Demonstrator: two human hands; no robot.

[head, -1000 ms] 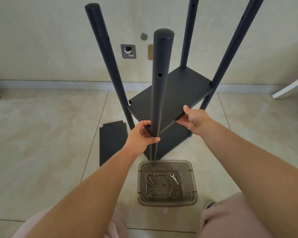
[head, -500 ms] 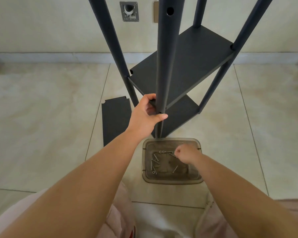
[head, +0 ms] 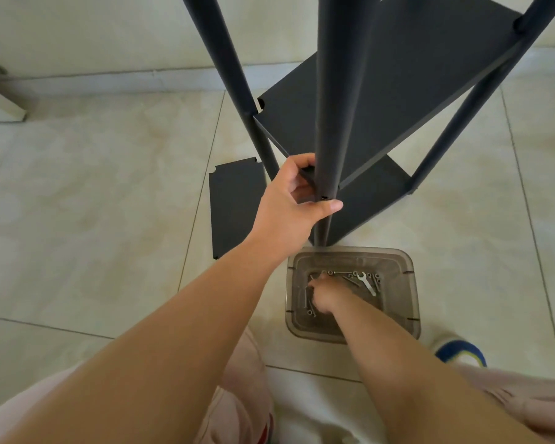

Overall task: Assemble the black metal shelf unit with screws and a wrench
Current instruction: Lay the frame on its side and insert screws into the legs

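Observation:
The black shelf unit (head: 407,84) stands on the floor with two shelves fixed between its poles. My left hand (head: 293,203) grips the near pole (head: 334,100) at the level of the upper shelf's corner, thumb across the front just below a screw hole. My right hand (head: 326,294) reaches down into the smoky plastic box (head: 404,302) among several silver screws (head: 310,310). Its fingertips are hidden, so whether they hold a screw is unclear. A small silver wrench (head: 367,283) lies in the box to the right of that hand.
A loose black shelf panel (head: 236,206) lies flat on the tiled floor left of the unit. A wall and skirting run behind. A white furniture leg (head: 0,100) stands at far left. My knees and a blue-and-white shoe (head: 460,352) are at the bottom.
My right hand left the upper shelf's edge and dropped into the box of screws, then shifted to its left side. The view tilted downward. My left hand stayed on the pole.

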